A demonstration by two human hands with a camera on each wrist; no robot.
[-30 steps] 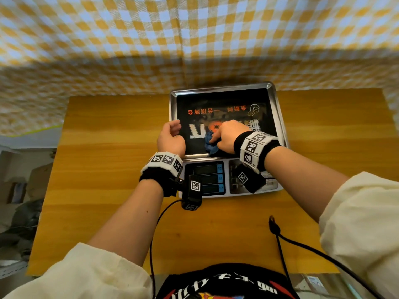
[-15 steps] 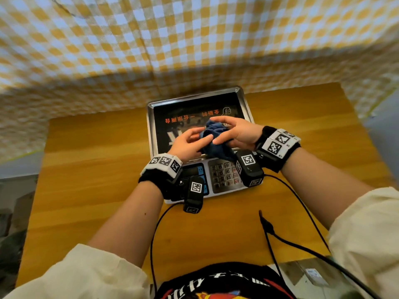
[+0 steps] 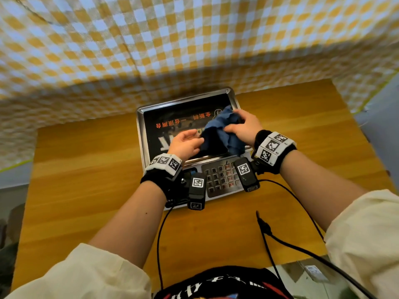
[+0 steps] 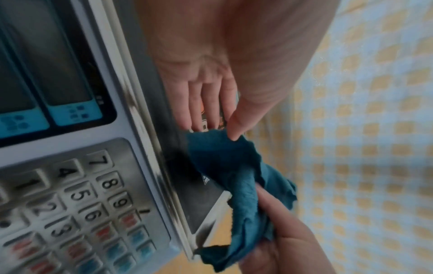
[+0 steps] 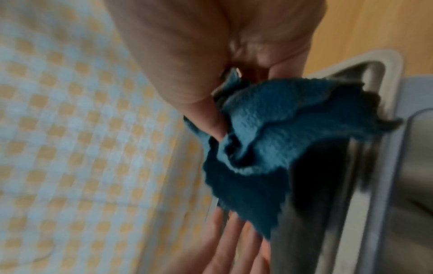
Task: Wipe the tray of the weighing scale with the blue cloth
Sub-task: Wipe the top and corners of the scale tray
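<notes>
I'm looking down at the weighing scale (image 3: 190, 147) sitting on the wooden desk (image 3: 86, 169), and the blue cloth (image 3: 222, 134) is hanging bunched up just above the near right part of the scale's tray (image 3: 141, 134), not spread flat on it. My right hand (image 3: 244, 128) is doing the holding: its grip is clamped on the cloth, thumb and fingers pinching a wad of it, as the right wrist view is showing with the fabric (image 5: 276, 133) crumpled under the thumb. My left hand (image 3: 185, 143) is reaching in from the left side of the scale with its fingers straight and apart; the left wrist view is showing the thumb tip just meeting the cloth's upper edge (image 4: 222, 148) while the fingers are lying out over the tray, so that grip is not closed on anything.

As for progress, I'm judging this as a regrip in mid-task: the cloth is being rearranged between both hands instead of rubbing the metal. I can't tell from these views which parts of the tray are clean; the dark printed sheet on the tray (image 3: 185, 117) is lying exposed towards the far and left sides of the scale. What's left, as I'm reading it, is getting the cloth back down flat and sweeping it over the tray, rim included. The keypad (image 3: 220, 178) at the scale's near edge is sitting untouched under my wrists.
</notes>
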